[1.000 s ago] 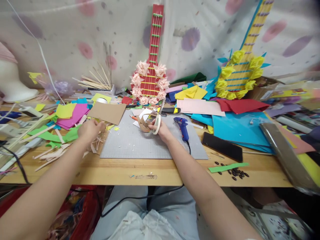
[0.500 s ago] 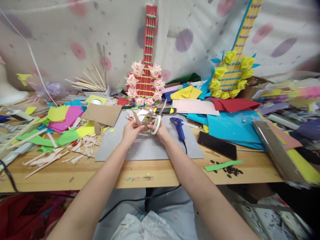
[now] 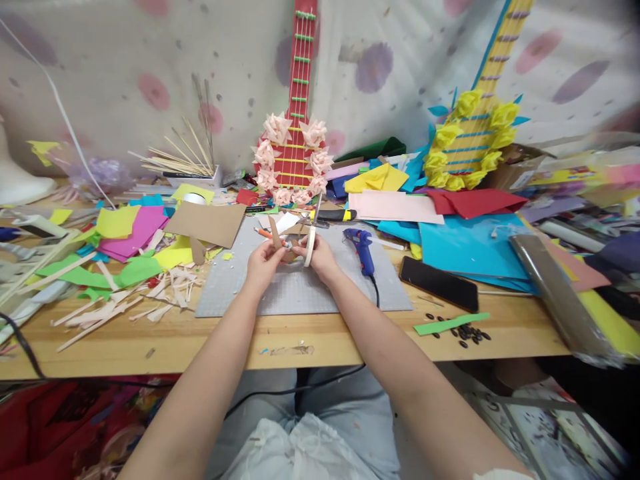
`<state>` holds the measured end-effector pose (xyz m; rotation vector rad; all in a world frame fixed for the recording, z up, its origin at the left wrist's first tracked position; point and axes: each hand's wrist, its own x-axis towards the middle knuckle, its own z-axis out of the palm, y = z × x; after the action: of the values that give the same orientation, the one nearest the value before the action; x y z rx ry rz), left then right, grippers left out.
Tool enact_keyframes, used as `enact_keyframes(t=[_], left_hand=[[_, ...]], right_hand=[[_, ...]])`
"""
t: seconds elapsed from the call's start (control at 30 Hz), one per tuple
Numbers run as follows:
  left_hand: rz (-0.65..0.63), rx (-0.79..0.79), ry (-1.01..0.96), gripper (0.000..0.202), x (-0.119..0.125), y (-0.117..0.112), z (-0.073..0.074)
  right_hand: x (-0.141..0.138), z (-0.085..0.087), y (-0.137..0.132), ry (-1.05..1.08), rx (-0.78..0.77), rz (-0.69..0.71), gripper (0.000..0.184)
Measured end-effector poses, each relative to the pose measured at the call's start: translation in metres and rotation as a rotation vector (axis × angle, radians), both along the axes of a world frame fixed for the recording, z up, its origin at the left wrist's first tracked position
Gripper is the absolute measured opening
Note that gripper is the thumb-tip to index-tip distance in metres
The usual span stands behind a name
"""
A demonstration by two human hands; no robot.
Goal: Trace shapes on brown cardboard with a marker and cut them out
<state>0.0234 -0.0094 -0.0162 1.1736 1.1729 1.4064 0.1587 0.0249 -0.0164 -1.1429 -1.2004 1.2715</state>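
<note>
Over the grey cutting mat (image 3: 295,300), my left hand (image 3: 263,267) pinches a narrow piece of brown paper (image 3: 275,235) that sticks up from the fingertips. My right hand (image 3: 324,260) has the white-handled scissors (image 3: 311,245) hooked on it, blades pointing up and away. Its fingertips meet the brown paper close to my left fingers; exactly how they grip it is hidden. An orange pencil-like stick (image 3: 263,233) lies just beyond my left hand. A blue glue gun (image 3: 361,252) rests on the mat to the right of my right hand.
Behind the mat stand a red paper guitar (image 3: 290,160) with pink flowers and a yellow one (image 3: 467,143). Paper scraps (image 3: 120,310) cover the left side. A black phone (image 3: 439,283), a green strip (image 3: 450,324) and small dark beads (image 3: 467,333) lie at right.
The scissors have turned in my right hand, so the handles now show edge-on and the blades point more upright. The brown paper has tilted more upright. The view has shifted slightly.
</note>
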Motion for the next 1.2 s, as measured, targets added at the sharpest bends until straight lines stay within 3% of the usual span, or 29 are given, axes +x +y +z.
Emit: enact_keyframes(t=[0.53, 0.73, 0.87, 1.0, 1.2], left_hand=[[0.001, -0.046, -0.040, 0.032, -0.005, 0.002, -0.003], [0.102, 0.086, 0.244, 0.026, -0.011, 0.003, -0.007], [0.099, 0.092, 0.292, 0.025, -0.011, 0.004, -0.007], [0.046, 0.096, 0.246, 0.026, -0.010, 0.005, -0.010], [-0.094, -0.038, 0.104, 0.034, -0.007, 0.005, -0.009]], right_hand=[[0.000, -0.006, 0.002, 0.022, 0.029, 0.055, 0.042], [0.002, 0.000, -0.003, 0.055, 0.025, 0.133, 0.042], [0.003, 0.003, -0.006, 0.062, 0.025, 0.162, 0.042], [0.004, 0.000, -0.005, 0.027, 0.056, 0.121, 0.039], [0.005, -0.004, -0.001, 0.036, 0.063, 0.012, 0.040]])
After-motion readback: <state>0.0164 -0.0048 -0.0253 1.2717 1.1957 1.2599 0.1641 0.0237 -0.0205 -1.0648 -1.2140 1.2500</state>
